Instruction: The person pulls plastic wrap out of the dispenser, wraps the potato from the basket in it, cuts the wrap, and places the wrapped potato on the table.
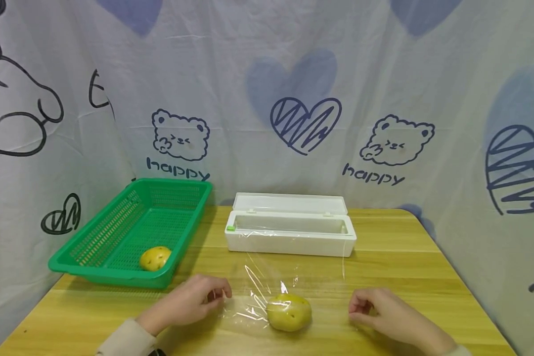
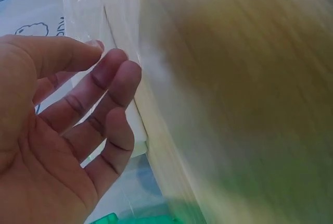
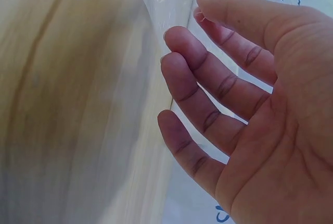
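A sheet of clear plastic wrap (image 1: 254, 289) stretches from the long white dispenser box (image 1: 289, 245) toward me. My left hand (image 1: 197, 300) pinches one near corner of the film between thumb and index finger, the other fingers loosely bent. At the opposite corner, my right hand (image 1: 389, 314) has the film pinched the same way, as the right wrist view shows at its thumb tip (image 3: 207, 1). Between both hands a yellow potato (image 1: 289, 312) sits on the table, and the film overlaps it in the head view.
On the left stands a green plastic basket (image 1: 111, 278) with another potato (image 1: 155, 258) in its near end. The dispenser's lid (image 1: 289, 203) is raised at the back. A printed curtain (image 1: 231, 74) hangs behind and beside the wooden table (image 1: 391, 257).
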